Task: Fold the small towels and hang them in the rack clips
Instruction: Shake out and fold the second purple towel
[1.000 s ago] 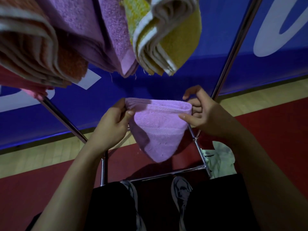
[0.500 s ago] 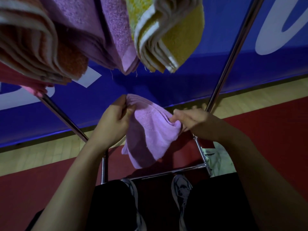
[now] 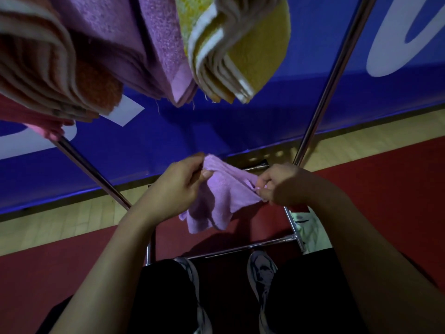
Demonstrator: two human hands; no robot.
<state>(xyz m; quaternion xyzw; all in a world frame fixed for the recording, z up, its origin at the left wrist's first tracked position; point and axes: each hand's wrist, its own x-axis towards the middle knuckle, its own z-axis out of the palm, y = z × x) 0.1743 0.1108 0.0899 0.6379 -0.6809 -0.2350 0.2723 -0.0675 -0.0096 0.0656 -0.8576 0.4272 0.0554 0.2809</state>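
While both hands pinch it, lilac towel (image 3: 221, 198) spans between them, long axis running left hand (image 3: 179, 186) to right hand (image 3: 280, 186); loose corners droop below both grips. Hung towels (image 3: 168, 56) sit well above, roughly equidistant, so likely both hands lift.

Your hanging towels run off the top edge: the orange towel (image 3: 60, 68), the purple hung towel (image 3: 134, 44) and the yellow towel (image 3: 240, 49) all lose their upper ends there, so you cannot see any clips holding them. The pink towel (image 3: 45, 126) is cut by the left edge and mostly hidden behind the orange one. Your left hand (image 3: 178, 189) covers one end of the lilac towel (image 3: 221, 198), and your right hand (image 3: 281, 186) hides the other. The rack pole (image 3: 332, 75) leaves the frame at the top.
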